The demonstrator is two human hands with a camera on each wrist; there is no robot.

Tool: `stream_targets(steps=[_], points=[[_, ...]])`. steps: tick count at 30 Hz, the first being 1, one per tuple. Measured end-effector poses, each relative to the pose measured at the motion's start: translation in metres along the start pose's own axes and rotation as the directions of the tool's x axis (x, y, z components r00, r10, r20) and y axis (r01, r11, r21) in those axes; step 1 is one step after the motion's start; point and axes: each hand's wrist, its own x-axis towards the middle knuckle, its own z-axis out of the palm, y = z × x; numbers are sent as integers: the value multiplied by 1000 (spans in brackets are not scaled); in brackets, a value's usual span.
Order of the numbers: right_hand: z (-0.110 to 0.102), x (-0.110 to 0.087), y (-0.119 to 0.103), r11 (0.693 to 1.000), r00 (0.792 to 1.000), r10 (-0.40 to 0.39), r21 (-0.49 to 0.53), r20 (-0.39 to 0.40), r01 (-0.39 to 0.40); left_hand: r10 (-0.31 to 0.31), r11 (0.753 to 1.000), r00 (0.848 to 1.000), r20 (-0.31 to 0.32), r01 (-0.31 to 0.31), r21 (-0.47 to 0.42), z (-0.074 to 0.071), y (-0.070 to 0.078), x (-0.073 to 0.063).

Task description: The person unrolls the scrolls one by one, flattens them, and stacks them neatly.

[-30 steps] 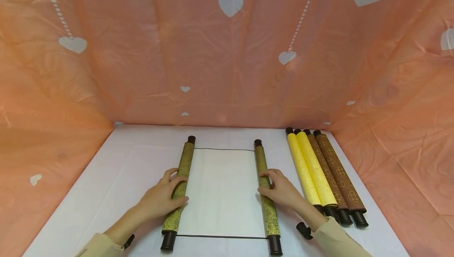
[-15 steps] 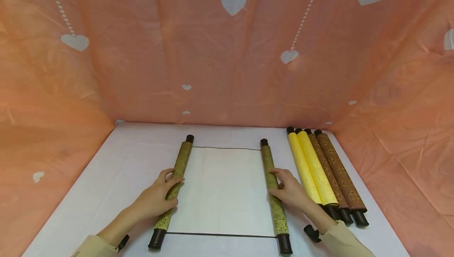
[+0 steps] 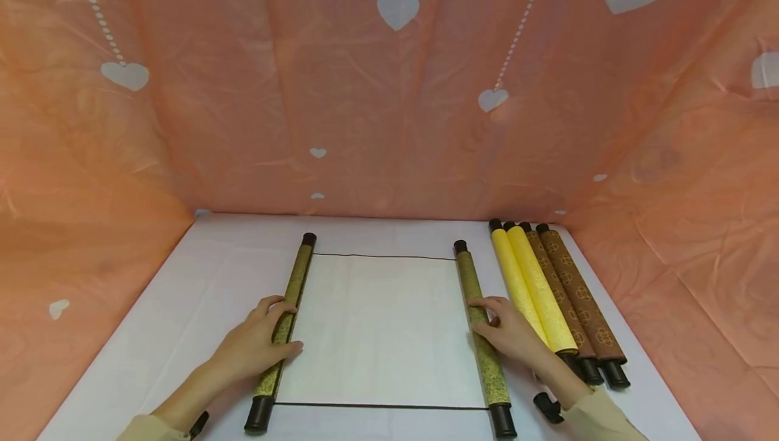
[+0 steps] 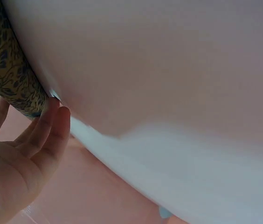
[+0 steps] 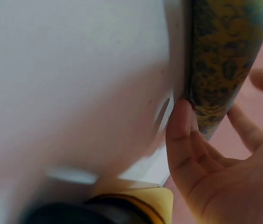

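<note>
A hanging scroll with green patterned backing lies partly unrolled, its white paper spread between two rolls with black end knobs. My left hand grips the left roll, fingers over its far part and thumb across the near part. The right roll is held by my right hand, thumb and fingers curled around its middle. In the left wrist view, fingertips of the left hand press at the edge of the patterned roll. The right wrist view has the right hand around the other roll.
Right of the open scroll, two yellow rolled scrolls and two brown ones lie side by side, close to the right forearm. Orange cloth with white hearts walls the white table at the back and sides.
Both hands have moved apart with the rolls, the left one leftward and the right one rightward. A wider stretch of white paper now shows between them.
</note>
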Motion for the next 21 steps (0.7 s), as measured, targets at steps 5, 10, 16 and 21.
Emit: stream_targets(steps=[5,10,16,21], points=[[-1,-2,3,998,999,47,36,-3,-47,-13,1000,1000,-6,13,-6,-4,-6,-3],[-4,-5,6,999,999,37,16,-15,-36,9,1000,999,-35,-9,-16,-7,-12,-6],[-8,-9,9,997,997,66,41,-25,-65,41,999,997,-67,-43,-31,-10,-20,-11],[-10,-10,9,998,998,45,40,-34,-44,51,997,996,-66,-54,-48,-13,-25,-15]])
